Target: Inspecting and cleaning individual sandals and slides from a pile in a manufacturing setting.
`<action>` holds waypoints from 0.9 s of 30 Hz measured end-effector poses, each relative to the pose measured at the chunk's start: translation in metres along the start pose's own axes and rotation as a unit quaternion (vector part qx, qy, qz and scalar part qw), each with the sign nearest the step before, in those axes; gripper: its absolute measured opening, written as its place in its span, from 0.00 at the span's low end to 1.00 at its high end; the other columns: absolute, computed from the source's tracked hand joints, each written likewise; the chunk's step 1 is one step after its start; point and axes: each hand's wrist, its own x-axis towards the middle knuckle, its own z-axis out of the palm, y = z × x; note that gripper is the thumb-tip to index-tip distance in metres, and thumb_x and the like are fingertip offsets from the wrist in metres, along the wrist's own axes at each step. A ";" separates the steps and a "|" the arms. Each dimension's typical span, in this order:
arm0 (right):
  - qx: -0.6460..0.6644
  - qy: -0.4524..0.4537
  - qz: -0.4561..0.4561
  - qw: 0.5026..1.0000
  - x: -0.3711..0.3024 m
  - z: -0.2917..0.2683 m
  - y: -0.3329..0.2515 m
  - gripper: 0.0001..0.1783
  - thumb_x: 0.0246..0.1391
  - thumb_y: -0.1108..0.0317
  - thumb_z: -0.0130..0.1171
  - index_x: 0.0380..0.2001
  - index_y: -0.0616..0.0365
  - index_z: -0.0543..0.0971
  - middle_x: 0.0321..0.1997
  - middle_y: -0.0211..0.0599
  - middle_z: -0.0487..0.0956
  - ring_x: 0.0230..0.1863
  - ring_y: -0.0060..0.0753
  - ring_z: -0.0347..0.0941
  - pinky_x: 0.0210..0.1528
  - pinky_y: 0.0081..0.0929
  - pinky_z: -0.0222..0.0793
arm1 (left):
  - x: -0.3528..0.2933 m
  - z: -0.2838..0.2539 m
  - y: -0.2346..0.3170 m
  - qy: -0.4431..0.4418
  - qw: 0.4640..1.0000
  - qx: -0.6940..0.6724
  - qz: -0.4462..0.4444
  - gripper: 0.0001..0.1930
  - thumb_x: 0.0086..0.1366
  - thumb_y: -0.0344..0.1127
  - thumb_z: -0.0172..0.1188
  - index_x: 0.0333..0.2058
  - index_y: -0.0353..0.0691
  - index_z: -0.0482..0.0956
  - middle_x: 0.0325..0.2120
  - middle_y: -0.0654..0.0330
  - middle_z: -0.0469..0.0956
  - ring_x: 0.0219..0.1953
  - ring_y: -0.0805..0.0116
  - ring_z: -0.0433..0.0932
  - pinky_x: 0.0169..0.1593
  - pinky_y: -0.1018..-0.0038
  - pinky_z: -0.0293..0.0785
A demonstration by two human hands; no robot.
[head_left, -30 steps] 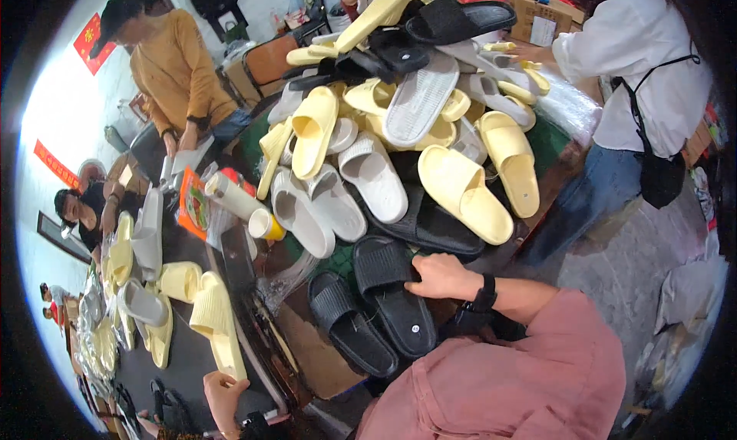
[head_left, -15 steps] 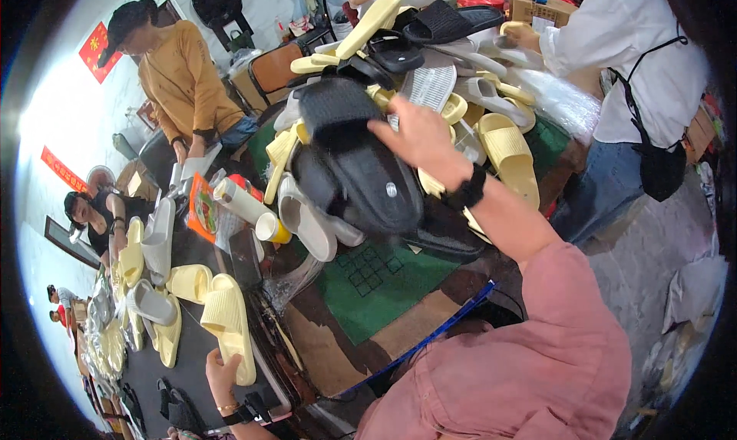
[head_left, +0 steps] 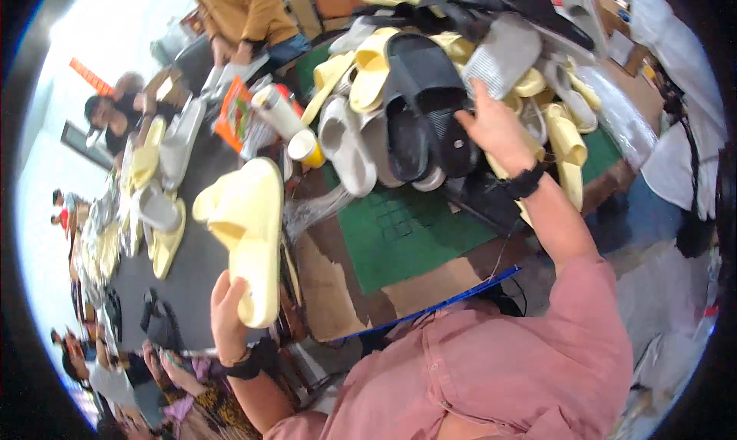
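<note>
My left hand (head_left: 229, 311) is closed on the heel end of a pale yellow slipper (head_left: 259, 236), held up above the dark table with its toe pointing away. Whether a second yellow slipper lies behind its strap I cannot tell. My right hand (head_left: 495, 129) reaches over the heap with thumb and forefinger apart. Its thumb lies by a black slipper (head_left: 451, 133), and its fingertips are at a grey ribbed slipper (head_left: 507, 52); contact is unclear. Another black slipper (head_left: 405, 137) stands beside the first. Left of these are a yellow slipper (head_left: 372, 71) and a grey slipper (head_left: 344, 144).
A green mat (head_left: 407, 244) lies on the brown table before the heap. A yellow-white cup (head_left: 305, 148) and a white cylinder (head_left: 276, 110) stand left of it. More slippers (head_left: 157, 210) lie on the dark table (head_left: 153, 302). Other people (head_left: 246, 14) are around the tables.
My left hand has raised the yellow slipper from the dark table. The black slippers under my right hand have shifted and now stand apart. The whole view has swung, moving the heap up and right.
</note>
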 end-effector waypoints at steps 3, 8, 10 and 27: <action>0.082 0.071 -0.024 0.994 -0.021 -0.008 -0.013 0.29 0.54 0.58 0.61 0.57 0.54 0.67 0.27 0.51 0.80 0.31 0.55 0.78 0.34 0.47 0.71 | -0.020 0.032 -0.008 -0.026 0.998 0.048 -0.016 0.11 0.65 0.29 0.54 0.43 0.30 0.73 0.35 0.61 0.77 0.34 0.75 0.76 0.38 0.78 0.73; 0.302 -0.168 -0.040 0.938 -0.092 -0.009 -0.033 0.24 0.54 0.55 0.65 0.48 0.60 0.77 0.15 0.31 0.69 0.18 0.21 0.65 0.24 0.25 0.61 | -0.037 0.107 -0.061 -0.144 0.974 0.176 -0.012 0.15 0.62 0.35 0.64 0.42 0.31 0.76 0.32 0.58 0.78 0.32 0.74 0.76 0.36 0.75 0.74; 0.291 -0.218 -0.008 0.932 -0.112 0.002 -0.035 0.25 0.54 0.55 0.65 0.49 0.61 0.76 0.15 0.31 0.69 0.18 0.22 0.65 0.24 0.25 0.62 | -0.036 0.129 -0.076 -0.210 0.948 0.237 0.015 0.16 0.60 0.35 0.67 0.41 0.31 0.77 0.31 0.57 0.78 0.31 0.73 0.77 0.35 0.76 0.74; 0.117 -0.304 0.051 0.944 -0.198 0.018 -0.026 0.40 0.45 0.50 0.68 0.56 0.60 0.64 0.23 0.49 0.78 0.26 0.53 0.79 0.29 0.44 0.73 | 0.039 0.133 -0.106 -0.069 0.852 0.463 0.237 0.14 0.54 0.38 0.69 0.23 0.30 0.79 0.22 0.48 0.77 0.28 0.49 0.76 0.35 0.58 0.72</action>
